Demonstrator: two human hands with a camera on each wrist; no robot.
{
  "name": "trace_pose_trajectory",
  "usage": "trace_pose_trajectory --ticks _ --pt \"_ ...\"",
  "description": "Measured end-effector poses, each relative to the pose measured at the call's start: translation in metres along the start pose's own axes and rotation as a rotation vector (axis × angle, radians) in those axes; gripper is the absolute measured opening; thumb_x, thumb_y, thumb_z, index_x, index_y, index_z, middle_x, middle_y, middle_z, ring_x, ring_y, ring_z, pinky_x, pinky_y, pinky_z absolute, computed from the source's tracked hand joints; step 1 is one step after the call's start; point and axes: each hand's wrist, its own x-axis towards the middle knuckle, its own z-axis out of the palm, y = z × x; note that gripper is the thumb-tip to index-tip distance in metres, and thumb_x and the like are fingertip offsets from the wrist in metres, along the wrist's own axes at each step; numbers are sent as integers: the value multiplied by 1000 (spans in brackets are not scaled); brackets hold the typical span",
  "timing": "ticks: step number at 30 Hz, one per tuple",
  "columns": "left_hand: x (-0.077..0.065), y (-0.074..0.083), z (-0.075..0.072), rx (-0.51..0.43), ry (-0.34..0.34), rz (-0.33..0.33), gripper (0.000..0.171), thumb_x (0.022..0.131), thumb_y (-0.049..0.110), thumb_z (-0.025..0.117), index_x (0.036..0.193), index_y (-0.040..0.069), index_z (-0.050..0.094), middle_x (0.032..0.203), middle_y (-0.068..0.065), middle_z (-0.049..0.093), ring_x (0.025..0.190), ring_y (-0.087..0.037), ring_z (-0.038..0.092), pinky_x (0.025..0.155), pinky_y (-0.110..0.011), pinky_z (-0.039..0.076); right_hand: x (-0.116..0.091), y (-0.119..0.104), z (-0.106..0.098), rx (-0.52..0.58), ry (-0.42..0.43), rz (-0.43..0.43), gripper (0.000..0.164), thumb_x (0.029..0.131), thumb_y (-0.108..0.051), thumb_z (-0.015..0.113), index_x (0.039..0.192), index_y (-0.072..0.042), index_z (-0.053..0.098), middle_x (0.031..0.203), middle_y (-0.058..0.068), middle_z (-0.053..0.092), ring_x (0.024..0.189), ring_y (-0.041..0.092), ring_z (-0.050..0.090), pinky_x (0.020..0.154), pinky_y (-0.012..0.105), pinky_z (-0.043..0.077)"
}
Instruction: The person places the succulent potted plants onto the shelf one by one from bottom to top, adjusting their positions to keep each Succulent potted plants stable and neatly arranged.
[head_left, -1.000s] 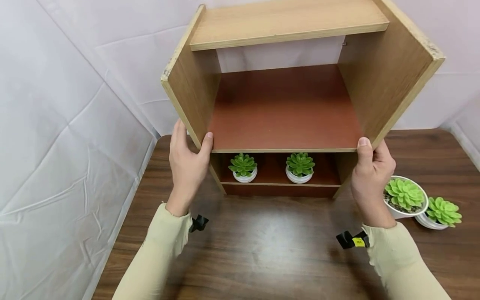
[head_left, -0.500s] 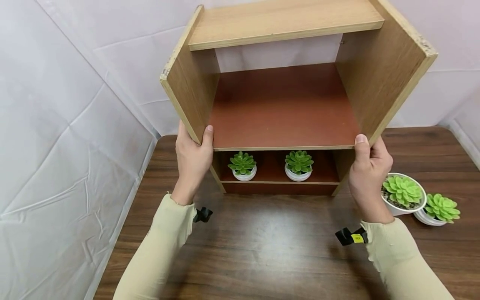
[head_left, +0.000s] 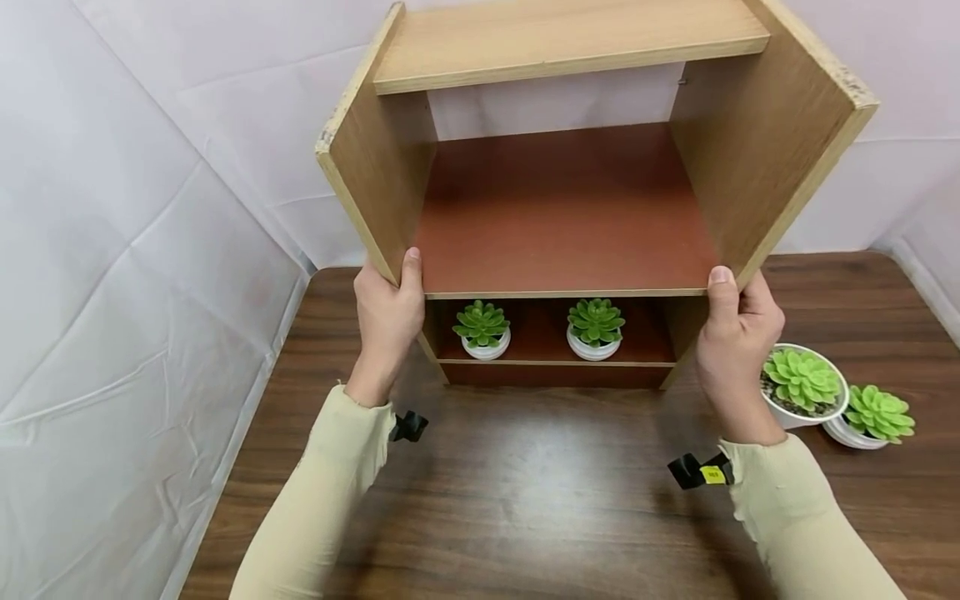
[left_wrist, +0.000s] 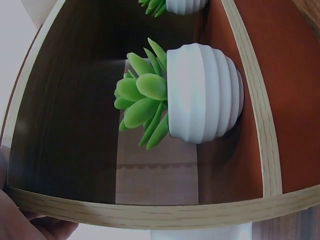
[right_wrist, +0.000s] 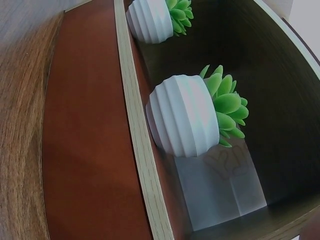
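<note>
A wooden shelf unit (head_left: 562, 217) with reddish-brown boards stands upright on the table. My left hand (head_left: 387, 312) grips its left side panel, the thumb on the inner face at the middle board and the fingers round the outside. On the opposite side panel, my right hand (head_left: 738, 350) holds on the same way, at the same height. Two potted succulents sit in the lower compartment: a left succulent (head_left: 483, 329) and a right succulent (head_left: 595, 328), both in ribbed white pots. The left wrist view shows one ribbed pot (left_wrist: 205, 95) up close; part of my left hand is at the corner.
On the table (head_left: 540, 492), right of the shelf, are a larger potted succulent (head_left: 804, 383) and a smaller one (head_left: 873, 417) beside it, close to my right wrist. White sheeting (head_left: 150, 275) hangs at the left and behind.
My left hand has slid slightly up and inward along the left panel. My right hand keeps its grip. The whole scene has shifted slightly up and left in view.
</note>
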Motion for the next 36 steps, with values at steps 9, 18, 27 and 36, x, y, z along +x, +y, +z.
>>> trace_pose_trajectory --ticks 9,18,27,36 --pt "2 0 2 -41 5 -14 16 96 13 59 95 -3 60 73 -9 57 70 -19 54 69 -35 45 0 -11 2 29 -1 4 19 95 -6 56 93 7 70 83 0 64 80 12 55 76 23 40" --pt "2 0 1 -45 -17 -7 16 97 13 58 87 0 56 64 -7 48 60 -18 47 58 -33 40 -2 -36 1 69 -92 34 24 95 -3 53 112 5 69 93 4 66 86 14 58 79 24 42" --pt "6 2 -2 -38 -19 -18 17 97 14 57 88 -1 56 65 -7 49 61 -18 49 58 -32 40 12 -22 -4 71 -136 151 24 94 -3 55 113 -2 69 97 9 65 88 17 58 80 24 42" --pt "3 3 0 -39 -36 -31 19 97 14 56 83 3 52 62 -6 45 59 -18 46 56 -32 38 14 -32 -18 125 -210 179 29 93 0 62 122 -1 68 104 12 68 92 20 61 80 24 45"
